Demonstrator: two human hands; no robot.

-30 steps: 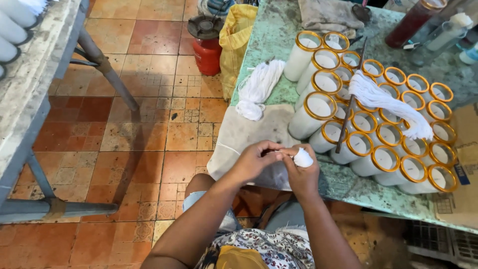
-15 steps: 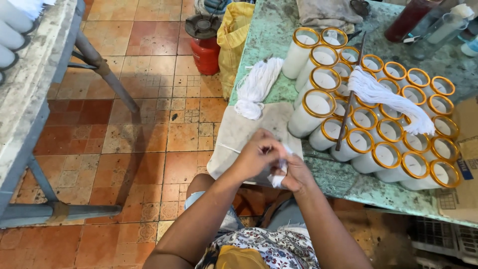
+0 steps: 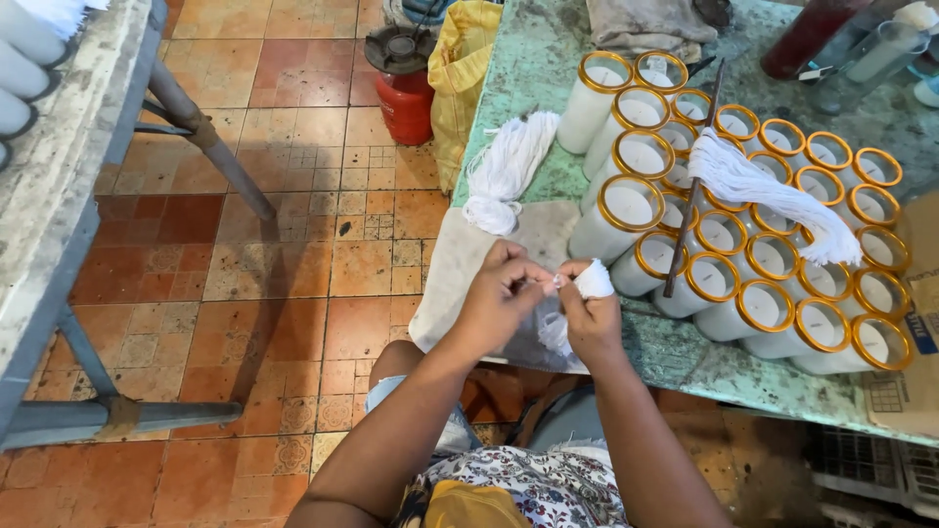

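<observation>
My right hand (image 3: 590, 318) is closed around a small bundle of white wick string (image 3: 593, 282), whose loose ends hang below my palm. My left hand (image 3: 501, 298) pinches one strand at the top of that bundle, fingertips touching the right hand's. Both hands hover over a pale cloth (image 3: 468, 262) at the near edge of the green table (image 3: 548, 59). Just beyond stand several white candles in gold-rimmed glass jars (image 3: 626, 210). Another white string bundle (image 3: 509, 171) lies on the table to the left, and a third (image 3: 773, 191) rests across the jar tops.
A thin dark rod (image 3: 691, 191) lies across the jars. A red gas canister (image 3: 403, 80) and a yellow sack (image 3: 466, 68) stand on the tiled floor by the table. A grey bench (image 3: 68, 196) with white cylinders runs along the left. A cardboard box (image 3: 915, 323) sits at right.
My hands stayed together over the cloth; they dipped lower with fingers working the string, then rose again, with the bundle's end once more showing above my right fist.
</observation>
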